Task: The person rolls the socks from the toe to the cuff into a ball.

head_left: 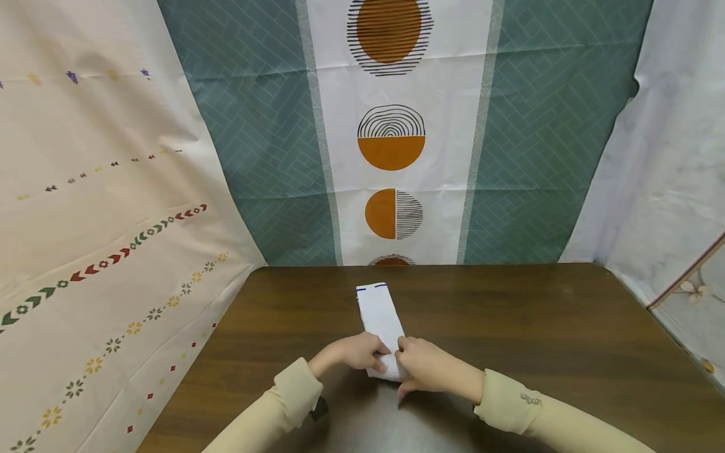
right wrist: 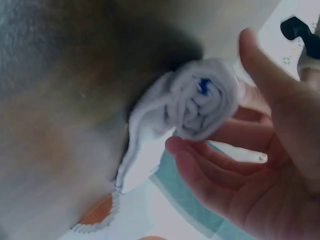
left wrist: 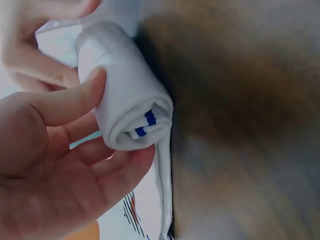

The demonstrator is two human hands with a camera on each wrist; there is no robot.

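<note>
A white folded cloth (head_left: 379, 309) with blue stripe marks at its far end lies lengthwise on the table, its near end wound into a roll. My left hand (head_left: 359, 351) holds the left end of this roll, the thumb (left wrist: 95, 87) on its near side and the other fingers curled around it. In the left wrist view blue bands show inside the coil (left wrist: 137, 127). At the right end, my right hand (head_left: 433, 366) has its fingers bent around the roll (right wrist: 205, 102), while its thumb (right wrist: 250, 47) stands off, raised. The unrolled part stretches away from both hands.
The dark brown wooden table (head_left: 510, 314) extends around the cloth on all sides. A green and white patterned curtain (head_left: 396, 176) hangs behind its far edge. Cream cloth (head_left: 113, 239) borders the left side, pale cloth (head_left: 668, 189) the right.
</note>
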